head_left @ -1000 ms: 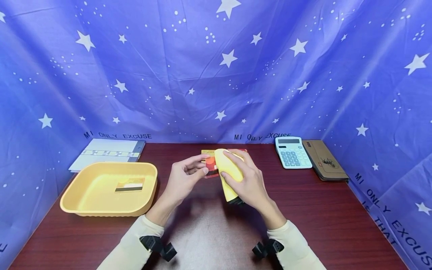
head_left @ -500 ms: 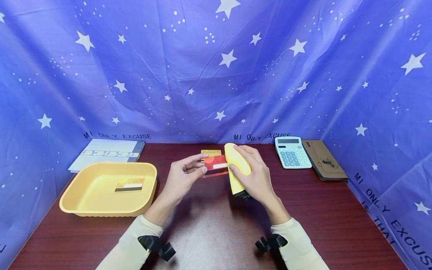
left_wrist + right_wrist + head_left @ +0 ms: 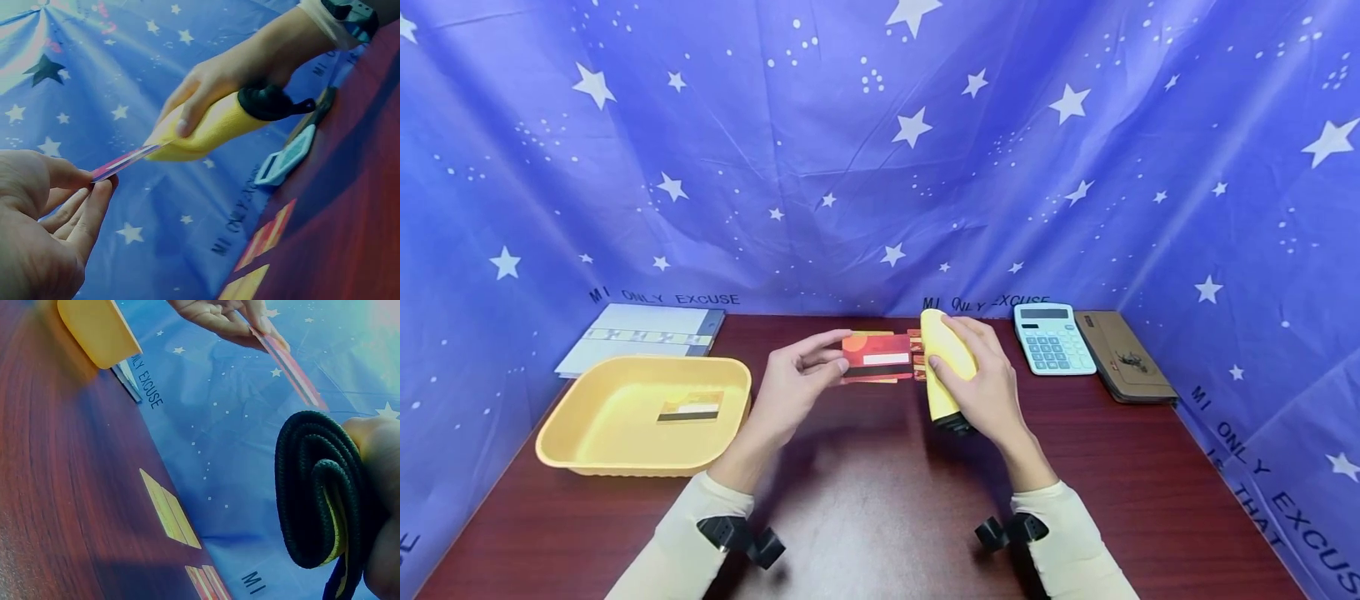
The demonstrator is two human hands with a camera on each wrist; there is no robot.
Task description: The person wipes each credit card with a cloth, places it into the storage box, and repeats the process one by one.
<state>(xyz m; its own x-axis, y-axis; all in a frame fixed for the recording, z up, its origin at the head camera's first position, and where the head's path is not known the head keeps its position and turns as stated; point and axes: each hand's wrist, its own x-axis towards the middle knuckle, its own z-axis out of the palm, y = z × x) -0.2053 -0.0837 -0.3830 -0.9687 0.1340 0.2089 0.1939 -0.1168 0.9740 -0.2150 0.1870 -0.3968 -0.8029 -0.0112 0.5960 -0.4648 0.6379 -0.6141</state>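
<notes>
Seeing first a blue-violet curtain (image 3: 880,167), printed with white stars, dots and black lettering, rising beyond the yellow tub (image 3: 617,417) and closing in the space at the back and both sides. Looking next over a dark reddish-brown table (image 3: 865,517), grained and glossy, carrying the tub near the left edge and catching pale glare to the tub's right. Noting cream sleeves (image 3: 677,542) reaching in to the right of the tub, bearing black devices (image 3: 726,533) near the wrists. Finding a white-and-grey notebook (image 3: 640,337) lying just behind the tub, and, well to the tub's right, a brown case (image 3: 1126,358) lying beside a pale blue calculator (image 3: 1055,337). Observing the right hand (image 3: 988,375), well right of the tub, gripping a rolled yellow cloth (image 3: 951,354) with dark edging, fingers and thumb curving round. Observing the left hand (image 3: 793,379), nearer the tub, pinching a red card (image 3: 880,346) by one end above the table, thumb and fingertips nearly meeting. Spotting yellow cards (image 3: 169,509) and red cards (image 3: 207,584) lying on the table to the tub's right, partly hidden from the head view, and an orange-yellow card (image 3: 691,408) lying inside the tub.
</notes>
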